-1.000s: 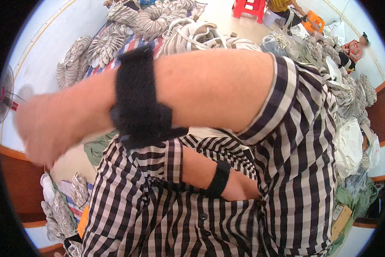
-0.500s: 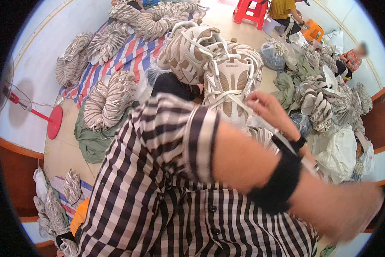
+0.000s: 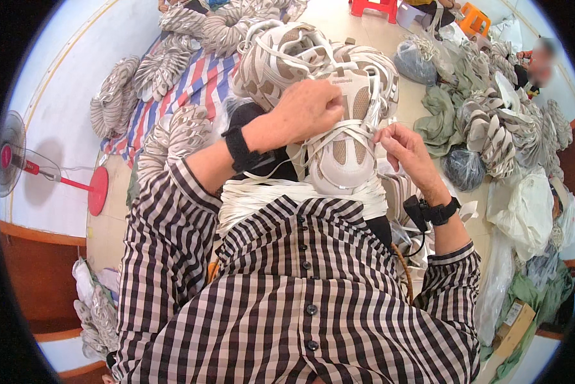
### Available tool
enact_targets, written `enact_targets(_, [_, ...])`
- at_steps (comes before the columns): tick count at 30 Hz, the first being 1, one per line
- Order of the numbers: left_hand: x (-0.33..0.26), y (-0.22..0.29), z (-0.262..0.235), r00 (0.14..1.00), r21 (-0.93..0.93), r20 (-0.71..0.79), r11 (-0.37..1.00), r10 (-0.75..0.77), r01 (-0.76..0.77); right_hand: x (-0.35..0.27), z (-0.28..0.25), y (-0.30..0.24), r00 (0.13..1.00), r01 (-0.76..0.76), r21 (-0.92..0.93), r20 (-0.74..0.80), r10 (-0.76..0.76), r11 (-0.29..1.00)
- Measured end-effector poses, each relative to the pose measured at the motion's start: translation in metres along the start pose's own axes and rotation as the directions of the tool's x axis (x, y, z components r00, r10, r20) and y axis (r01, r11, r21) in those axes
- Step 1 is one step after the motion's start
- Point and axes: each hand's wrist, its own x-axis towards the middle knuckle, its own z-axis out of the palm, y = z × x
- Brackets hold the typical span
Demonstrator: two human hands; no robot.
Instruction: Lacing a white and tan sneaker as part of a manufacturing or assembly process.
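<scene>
A beige and white sneaker upper (image 3: 343, 168) lies toe toward me above my lap, with a flat white shoelace (image 3: 340, 133) crossing its front. My left hand (image 3: 306, 112) is closed over the upper's left side, its fingers curled near the tongue; what they grip is hidden. At the right edge of the upper, my right hand (image 3: 402, 150) pinches the shoelace between thumb and fingertips. A bundle of white laces (image 3: 255, 203) spreads across my lap under the toe. More joined uppers (image 3: 281, 61) are heaped just beyond.
Coiled strings of uppers (image 3: 114, 96) lie at left, some on a striped sheet (image 3: 194, 80). A red fan (image 3: 98, 191) stands by the left wall. Right are piled uppers (image 3: 489, 131), a white plastic bag (image 3: 521, 205) and a cardboard box (image 3: 514, 329). Other people sit far right near an orange stool (image 3: 475, 19).
My left arm, stretched across to the lower right before, has swung back left, and its hand is now over the upper. My right hand stays beside the upper, slightly lower.
</scene>
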Motion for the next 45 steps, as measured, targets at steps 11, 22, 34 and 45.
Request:
enact_targets(11, [-0.008, 0.0, 0.015, 0.996, -0.023, 0.04, 0.997, -0.079, 0.08, -0.001, 0.02, 0.007, 0.995, 0.073, -0.237, -0.055, -0.088, 0.969])
enact_targets(22, [0.0, 0.006, 0.017, 0.985, 0.05, 0.141, 0.994, -0.101, 0.095, 0.0, -0.025, -0.034, 0.973, 0.148, -0.544, -0.068, -0.219, 0.826])
enact_targets(34, [0.02, -0.01, -0.007, 0.938, -0.276, 0.317, 0.933, -0.14, 0.233, -0.011, -0.027, -0.06, 0.838, 0.249, -0.833, -0.071, -0.542, 0.494])
enact_targets(45, [0.007, -0.007, -0.02, 0.937, -0.189, 0.332, 0.965, -0.112, 0.183, -0.001, -0.048, -0.043, 0.837, 0.264, -0.234, -0.426, -0.343, 0.936])
